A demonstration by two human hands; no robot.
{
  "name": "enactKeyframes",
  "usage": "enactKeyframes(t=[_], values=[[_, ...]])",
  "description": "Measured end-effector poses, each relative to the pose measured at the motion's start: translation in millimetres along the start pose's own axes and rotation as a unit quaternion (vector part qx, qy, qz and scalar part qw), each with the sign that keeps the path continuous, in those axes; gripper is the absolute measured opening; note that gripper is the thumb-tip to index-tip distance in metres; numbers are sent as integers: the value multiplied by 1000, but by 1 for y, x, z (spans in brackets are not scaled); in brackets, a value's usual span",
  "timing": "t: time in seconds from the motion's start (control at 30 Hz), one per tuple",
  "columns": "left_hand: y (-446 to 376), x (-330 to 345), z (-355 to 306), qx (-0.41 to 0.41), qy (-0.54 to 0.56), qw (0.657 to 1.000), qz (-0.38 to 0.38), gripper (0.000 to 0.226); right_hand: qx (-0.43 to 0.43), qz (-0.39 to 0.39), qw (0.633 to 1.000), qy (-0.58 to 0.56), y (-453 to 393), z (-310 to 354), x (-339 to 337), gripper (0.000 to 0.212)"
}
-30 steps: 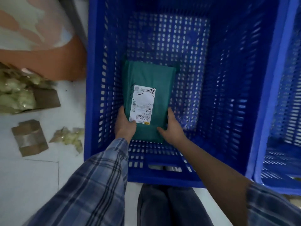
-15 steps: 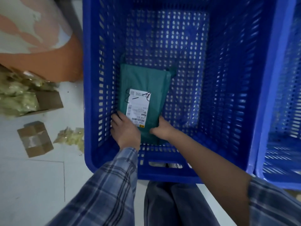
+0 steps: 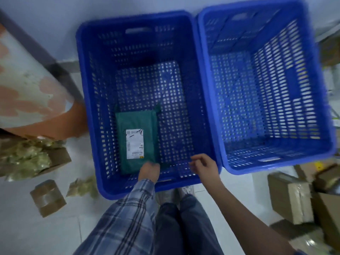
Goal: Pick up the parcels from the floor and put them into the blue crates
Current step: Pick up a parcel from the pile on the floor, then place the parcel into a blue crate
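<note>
A green parcel (image 3: 137,140) with a white label lies flat on the floor of the left blue crate (image 3: 99,100), near its front left corner. My left hand (image 3: 149,171) reaches into the crate in a plaid sleeve, its fingertips at the parcel's near right corner; blur hides whether they grip it. My right hand (image 3: 205,166) hovers over the crate's near right corner, apart from the parcel, fingers loosely spread and holding nothing. The right blue crate (image 3: 276,168) stands against the left one and holds nothing that I can see.
A small taped brown box (image 3: 47,197) and yellowish-green bags (image 3: 24,159) lie on the pale floor at the left. More taped cardboard boxes (image 3: 290,199) sit at the lower right. A large orange and white object (image 3: 27,89) stands left of the crates. My legs (image 3: 180,218) are just below the left crate.
The parcel has come to rest on the crate floor. My right hand has let go and moved right. The view has pulled back, showing both crates.
</note>
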State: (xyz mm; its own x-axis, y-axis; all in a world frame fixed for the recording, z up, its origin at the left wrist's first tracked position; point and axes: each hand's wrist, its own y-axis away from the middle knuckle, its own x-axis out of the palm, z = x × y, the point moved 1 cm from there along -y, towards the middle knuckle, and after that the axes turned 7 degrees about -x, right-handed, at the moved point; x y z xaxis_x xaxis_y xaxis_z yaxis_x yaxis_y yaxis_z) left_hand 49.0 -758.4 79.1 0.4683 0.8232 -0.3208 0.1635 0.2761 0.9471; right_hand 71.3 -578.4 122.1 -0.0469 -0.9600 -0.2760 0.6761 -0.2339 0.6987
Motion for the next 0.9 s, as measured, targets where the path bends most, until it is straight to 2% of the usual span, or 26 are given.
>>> enactKeyframes(t=[0.13,0.2,0.27,0.33,0.43,0.5,0.6,0.73,0.9], values=[[25,11,-21,24,36,999,4,22,20,-155,985,-68,35,-18,-68,28],[39,23,-36,54,52,997,-22,23,60,-196,975,-87,48,-38,-99,26],[61,44,-56,116,37,992,-46,20,117,-194,967,-115,59,-63,-128,21],[86,75,-75,200,23,978,-47,19,169,-158,964,-130,70,-91,-154,16],[120,133,-94,301,-5,953,-22,23,201,-139,964,-107,89,-138,-191,12],[136,175,-100,333,-50,942,3,23,222,-152,956,-119,103,-167,-217,10],[149,238,-93,313,-129,941,21,26,263,-153,940,-154,125,-204,-253,10],[167,313,-71,198,-228,952,42,27,277,-168,923,-205,155,-250,-305,9],[189,393,-57,131,-325,935,58,22,304,-205,893,-260,186,-301,-369,8]])
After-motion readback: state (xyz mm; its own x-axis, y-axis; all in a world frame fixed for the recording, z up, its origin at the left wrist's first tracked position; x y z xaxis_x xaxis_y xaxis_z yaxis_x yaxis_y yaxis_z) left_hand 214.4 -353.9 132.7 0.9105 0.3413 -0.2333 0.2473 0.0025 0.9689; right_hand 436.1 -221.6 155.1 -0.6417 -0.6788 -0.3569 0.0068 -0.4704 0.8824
